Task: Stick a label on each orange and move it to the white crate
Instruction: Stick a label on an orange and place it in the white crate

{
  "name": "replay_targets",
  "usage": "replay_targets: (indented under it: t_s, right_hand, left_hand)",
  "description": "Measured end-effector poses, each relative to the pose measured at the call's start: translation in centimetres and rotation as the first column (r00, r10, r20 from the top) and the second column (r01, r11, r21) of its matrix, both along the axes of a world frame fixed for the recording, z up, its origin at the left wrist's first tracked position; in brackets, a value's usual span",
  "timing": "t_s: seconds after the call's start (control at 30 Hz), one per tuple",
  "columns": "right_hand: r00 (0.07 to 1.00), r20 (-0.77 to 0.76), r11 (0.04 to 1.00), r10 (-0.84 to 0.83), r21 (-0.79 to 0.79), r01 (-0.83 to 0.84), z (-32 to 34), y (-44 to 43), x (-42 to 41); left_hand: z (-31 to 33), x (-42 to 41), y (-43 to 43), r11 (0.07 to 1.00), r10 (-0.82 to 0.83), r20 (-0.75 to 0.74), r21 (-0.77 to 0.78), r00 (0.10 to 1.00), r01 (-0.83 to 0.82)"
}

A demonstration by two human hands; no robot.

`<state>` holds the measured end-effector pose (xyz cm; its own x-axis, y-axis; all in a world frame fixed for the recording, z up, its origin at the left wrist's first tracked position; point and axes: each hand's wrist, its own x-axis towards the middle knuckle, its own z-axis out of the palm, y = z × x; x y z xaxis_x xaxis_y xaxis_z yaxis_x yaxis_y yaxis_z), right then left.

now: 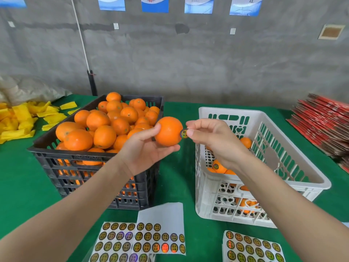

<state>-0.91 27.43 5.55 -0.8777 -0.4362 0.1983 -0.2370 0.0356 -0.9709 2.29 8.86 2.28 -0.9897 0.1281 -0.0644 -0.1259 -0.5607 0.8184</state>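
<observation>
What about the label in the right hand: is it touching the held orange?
Cannot tell. Head view shows the label overlapping the right edge of the orange, no gap visible, but not whether it lies on the peel or in front.

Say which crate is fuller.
The black crate, on the left: oranges heaped past its rim. The white crate holds only a few at its bottom.

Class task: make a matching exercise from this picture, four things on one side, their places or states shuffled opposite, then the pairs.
1. black crate
2. white crate
3. round label
4. lifted orange

a. pinched by the right hand
b. heaped with oranges
c. held in the left hand
d. mostly empty

Pairs: 1-b, 2-d, 3-a, 4-c
</observation>
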Motion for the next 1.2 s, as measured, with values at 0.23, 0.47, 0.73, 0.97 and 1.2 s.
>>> replay_targets:
  t_s: [0.23,0.47,0.73,0.97,1.2]
  right_hand:
    - [0.999,0.028,0.980,0.045,0.193,-0.050,0.7,0.1,0.0]
    - [0.999,-0.009,0.965,-0.034,0.261,0.035,0.5,0.4,-0.3]
    - [0.983,-0.034,0.980,-0.178,0.086,0.180,-0.7,0.4,0.2]
    - [0.955,-0.151,0.967,-0.256,-0.015,0.256,-2.3,0.7,0.7]
    - [0.996,0.086,0.998,-0.020,0.056,0.015,-1.6,2.0,-1.6]
  left_hand:
    - [-1.2,0.4,2.4,0.995,-0.059,0.087,0.084,0.994,0.051]
    - [-1.3,0.5,3.4,0.988,-0.077,0.111,0.138,0.991,0.061]
    - [-1.3,0.3,4.6,0.970,-0.105,0.084,0.230,0.991,0.083]
    - [-1.9,0.0,4.8,0.955,-0.135,0.031,0.270,0.990,0.121]
    - [-2.1,-0.5,3.7,0.969,-0.142,0.049,0.211,0.989,0.129]
